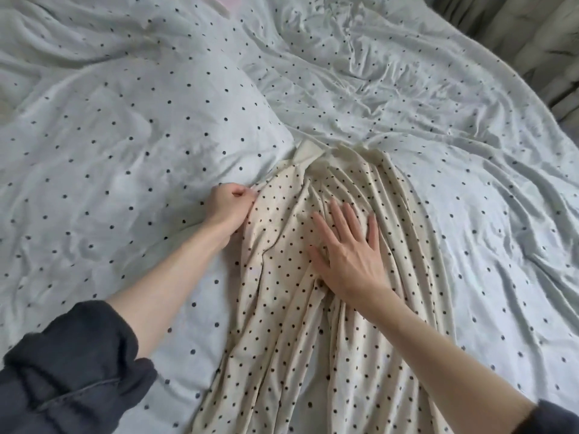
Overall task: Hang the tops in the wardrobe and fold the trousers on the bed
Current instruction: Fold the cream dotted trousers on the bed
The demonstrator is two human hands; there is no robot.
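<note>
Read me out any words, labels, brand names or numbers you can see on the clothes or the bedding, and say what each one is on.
None: no words, labels, brands or numbers can be read in this view.
cream spotted trousers: only dark dots; no tag shows at the plain waistband.
pale duvet cover: only dark dots, no print.
dark sleeve: plain, no logo.

Dotted bed [407, 104] w/ cream trousers [313, 355]
</note>
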